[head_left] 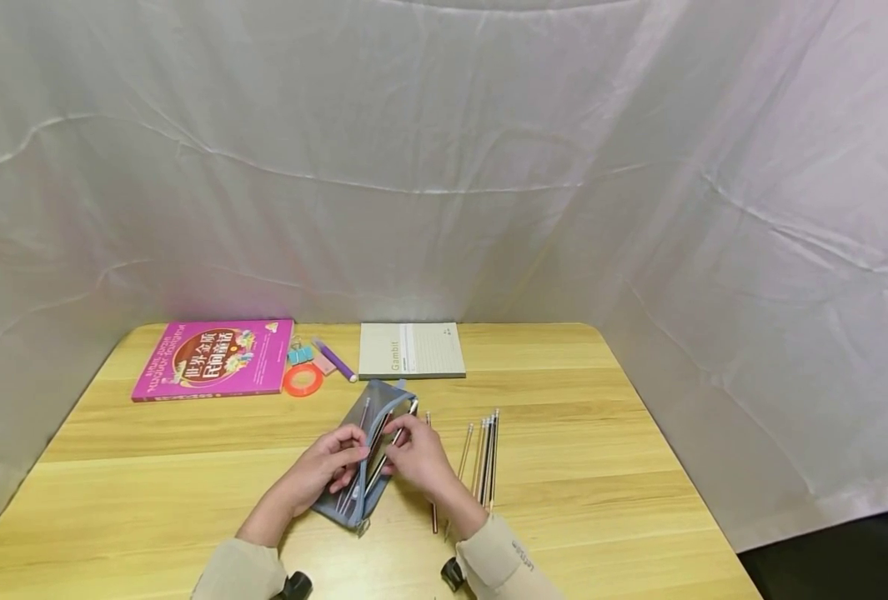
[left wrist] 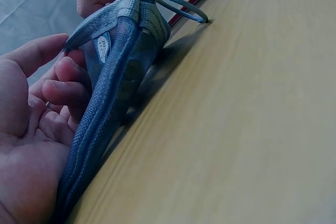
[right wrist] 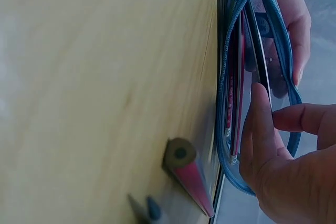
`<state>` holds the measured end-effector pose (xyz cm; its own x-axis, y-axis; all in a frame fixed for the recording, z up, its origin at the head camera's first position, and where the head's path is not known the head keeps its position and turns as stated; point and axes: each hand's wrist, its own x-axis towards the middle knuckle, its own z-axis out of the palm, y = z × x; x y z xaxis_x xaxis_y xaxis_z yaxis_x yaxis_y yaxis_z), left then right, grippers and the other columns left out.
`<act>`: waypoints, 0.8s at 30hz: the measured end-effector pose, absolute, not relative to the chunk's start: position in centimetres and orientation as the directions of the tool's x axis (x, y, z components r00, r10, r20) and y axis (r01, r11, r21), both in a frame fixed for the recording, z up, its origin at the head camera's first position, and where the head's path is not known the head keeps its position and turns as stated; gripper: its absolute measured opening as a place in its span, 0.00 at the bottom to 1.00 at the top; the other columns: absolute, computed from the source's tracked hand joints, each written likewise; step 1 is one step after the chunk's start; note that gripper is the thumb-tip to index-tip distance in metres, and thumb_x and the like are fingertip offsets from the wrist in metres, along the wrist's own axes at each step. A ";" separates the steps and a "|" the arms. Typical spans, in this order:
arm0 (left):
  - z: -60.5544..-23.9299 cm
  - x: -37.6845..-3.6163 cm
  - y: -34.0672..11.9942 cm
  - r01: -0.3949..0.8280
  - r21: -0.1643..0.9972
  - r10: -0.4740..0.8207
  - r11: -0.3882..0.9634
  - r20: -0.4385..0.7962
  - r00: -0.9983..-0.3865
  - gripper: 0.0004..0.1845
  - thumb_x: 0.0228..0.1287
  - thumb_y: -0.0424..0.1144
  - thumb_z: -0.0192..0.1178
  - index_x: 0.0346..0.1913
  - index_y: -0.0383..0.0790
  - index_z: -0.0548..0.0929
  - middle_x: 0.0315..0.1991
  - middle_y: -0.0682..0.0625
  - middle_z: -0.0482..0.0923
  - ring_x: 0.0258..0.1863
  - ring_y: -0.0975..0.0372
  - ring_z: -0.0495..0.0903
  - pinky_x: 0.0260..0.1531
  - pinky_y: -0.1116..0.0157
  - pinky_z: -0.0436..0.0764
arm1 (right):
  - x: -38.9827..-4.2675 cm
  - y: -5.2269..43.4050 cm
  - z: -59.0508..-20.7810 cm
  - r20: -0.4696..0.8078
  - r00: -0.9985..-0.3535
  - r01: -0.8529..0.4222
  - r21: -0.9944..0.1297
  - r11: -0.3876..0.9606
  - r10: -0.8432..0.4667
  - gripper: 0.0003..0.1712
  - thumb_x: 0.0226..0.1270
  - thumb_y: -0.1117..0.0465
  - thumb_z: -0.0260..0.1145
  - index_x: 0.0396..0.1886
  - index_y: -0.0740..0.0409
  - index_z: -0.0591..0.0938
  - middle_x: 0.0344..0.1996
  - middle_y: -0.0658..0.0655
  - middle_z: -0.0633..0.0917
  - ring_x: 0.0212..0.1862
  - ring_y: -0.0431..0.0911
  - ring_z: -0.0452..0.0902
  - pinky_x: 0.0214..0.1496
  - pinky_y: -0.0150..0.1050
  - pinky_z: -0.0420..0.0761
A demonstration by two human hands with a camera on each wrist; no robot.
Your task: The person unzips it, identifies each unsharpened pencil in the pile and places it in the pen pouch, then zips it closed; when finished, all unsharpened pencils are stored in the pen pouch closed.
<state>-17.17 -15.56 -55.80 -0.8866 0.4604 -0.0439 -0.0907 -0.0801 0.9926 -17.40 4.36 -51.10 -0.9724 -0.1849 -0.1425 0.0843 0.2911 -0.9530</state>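
Grey-blue mesh fabric made up the one pencil case [head_left: 368, 454], which lay on the wooden table [head_left: 579, 467] between both hands. The left hand [head_left: 328, 467] had its grip closed on the case's edge, fingers curled round the woven trim, while the right hand [head_left: 418, 454] pinched one pencil [head_left: 387, 454] at the open zip. About five or six loose pencils [head_left: 484, 454] lay just beside; the exact count was hard to make out. One pink book [head_left: 214, 360], one notebook [head_left: 410, 351] and one orange tape ring [head_left: 303, 381] sat farther back.
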 end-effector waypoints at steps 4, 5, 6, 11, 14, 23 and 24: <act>-55.8 -17.1 -15.5 -0.090 0.993 0.458 -0.082 -0.043 -0.888 0.10 0.78 0.37 0.57 0.47 0.31 0.72 0.29 0.55 0.70 0.18 0.70 0.67 0.16 0.76 0.66 | -17.5 4.4 -51.0 -0.153 -0.967 0.084 -0.947 0.310 -0.205 0.15 0.63 0.79 0.64 0.48 0.67 0.81 0.29 0.57 0.77 0.26 0.55 0.86 0.31 0.46 0.89; -55.8 -17.1 -15.5 -0.089 0.992 0.458 -0.083 -0.042 -0.888 0.11 0.78 0.37 0.57 0.47 0.30 0.72 0.30 0.55 0.70 0.18 0.70 0.67 0.16 0.76 0.65 | -17.5 4.4 -50.9 -0.153 -0.966 0.082 -0.947 0.311 -0.210 0.15 0.63 0.78 0.64 0.49 0.67 0.81 0.29 0.57 0.77 0.26 0.56 0.86 0.31 0.46 0.89; -55.8 -17.1 -15.5 -0.088 0.992 0.458 -0.085 -0.040 -0.888 0.11 0.78 0.37 0.57 0.48 0.29 0.72 0.30 0.55 0.70 0.18 0.70 0.67 0.16 0.76 0.65 | -17.5 4.4 -50.9 -0.151 -0.965 0.079 -0.947 0.312 -0.216 0.15 0.63 0.78 0.64 0.49 0.67 0.81 0.29 0.57 0.77 0.26 0.56 0.86 0.31 0.46 0.89; -55.7 -17.1 -15.4 -0.080 0.993 0.459 -0.086 -0.032 -0.888 0.14 0.77 0.37 0.57 0.49 0.26 0.71 0.30 0.54 0.71 0.18 0.70 0.67 0.16 0.76 0.65 | -17.7 4.4 -50.9 -0.150 -0.961 0.071 -0.946 0.315 -0.234 0.16 0.63 0.78 0.63 0.49 0.66 0.80 0.28 0.57 0.78 0.25 0.54 0.86 0.31 0.46 0.89; -55.7 -17.1 -15.4 -0.074 0.994 0.457 -0.079 -0.030 -0.889 0.14 0.77 0.37 0.58 0.49 0.26 0.72 0.30 0.54 0.70 0.18 0.70 0.67 0.16 0.75 0.65 | -17.8 4.4 -51.0 -0.144 -0.959 0.059 -0.943 0.327 -0.244 0.16 0.63 0.78 0.63 0.49 0.66 0.80 0.27 0.57 0.78 0.24 0.52 0.86 0.31 0.46 0.89; -55.7 -17.1 -15.4 -0.073 0.995 0.451 -0.069 -0.034 -0.892 0.13 0.77 0.37 0.58 0.49 0.26 0.72 0.29 0.54 0.70 0.18 0.69 0.67 0.16 0.75 0.65 | -17.7 4.5 -50.7 -0.158 -0.944 0.058 -0.943 0.327 -0.289 0.15 0.65 0.78 0.62 0.50 0.65 0.79 0.27 0.60 0.79 0.26 0.58 0.87 0.32 0.47 0.89; -55.7 -17.1 -15.4 -0.073 0.995 0.450 -0.068 -0.035 -0.892 0.13 0.77 0.37 0.58 0.49 0.26 0.72 0.29 0.54 0.70 0.18 0.69 0.67 0.17 0.75 0.65 | -17.7 4.5 -50.6 -0.158 -0.943 0.057 -0.944 0.325 -0.294 0.15 0.65 0.78 0.62 0.51 0.65 0.79 0.27 0.60 0.79 0.26 0.58 0.88 0.32 0.47 0.89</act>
<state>-17.14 -15.39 -55.67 -0.8924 0.4500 -0.0349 -0.0731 -0.0677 0.9950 -17.74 4.50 -50.64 -0.9426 -0.2941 -0.1582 0.0571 0.3247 -0.9441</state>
